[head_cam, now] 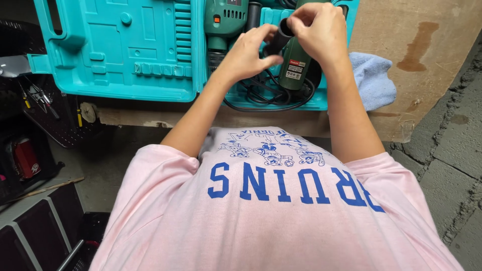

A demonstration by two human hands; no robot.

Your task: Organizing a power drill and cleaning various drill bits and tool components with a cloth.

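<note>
Head view: left hand (pixel 247 55) and right hand (pixel 317 31) both grasp a black handle (pixel 277 41), held just above a green drill (pixel 296 62) lying in an open teal case (pixel 125 50). Black cord (pixel 261 95) coils beneath. A blue cloth (pixel 372 78) lies beside the case on a brown board (pixel 427 55).

Both bare forearms stretched forward, left hand (pixel 246 55) and right hand (pixel 319 32) close together, fingers curled.
</note>
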